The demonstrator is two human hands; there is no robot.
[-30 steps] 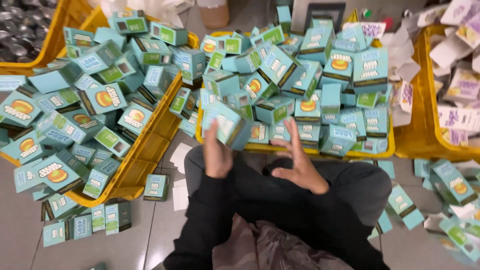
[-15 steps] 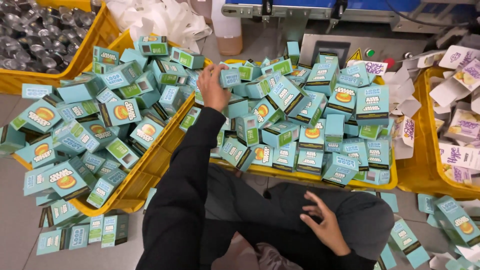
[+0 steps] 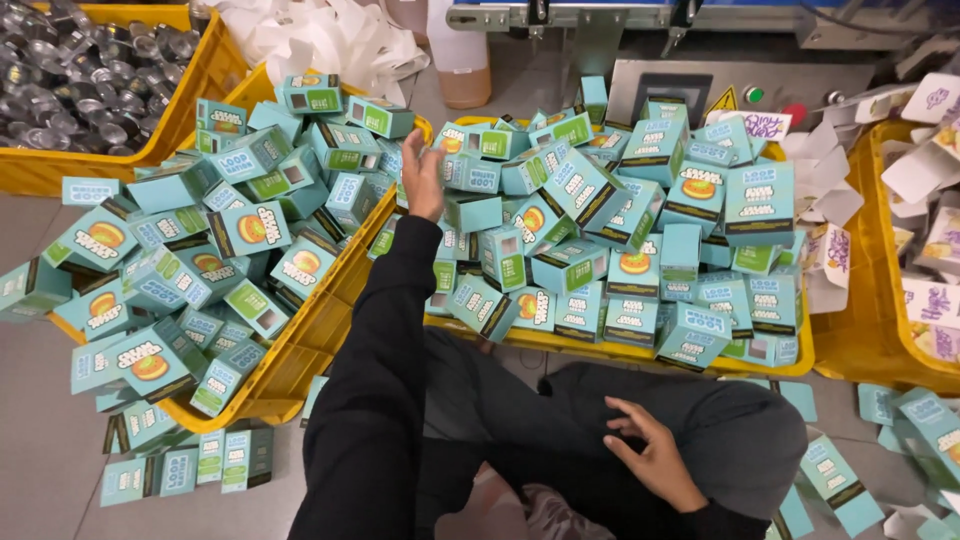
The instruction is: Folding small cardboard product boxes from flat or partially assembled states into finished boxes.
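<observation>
Both hands [image 3: 422, 175] open, empty.

You have two hands in view: your left hand [image 3: 422, 178] stretched out, fingers loose, over the boxes, and your right hand [image 3: 655, 460] resting empty on your lap. Four yellow crates surround them: two heaped with teal cartons [image 3: 560, 230], far too many to count, one beyond your left hand full of uncounted metal cans [image 3: 80, 80], and one to the right of your right hand holding white flat packs [image 3: 935, 250].
</observation>
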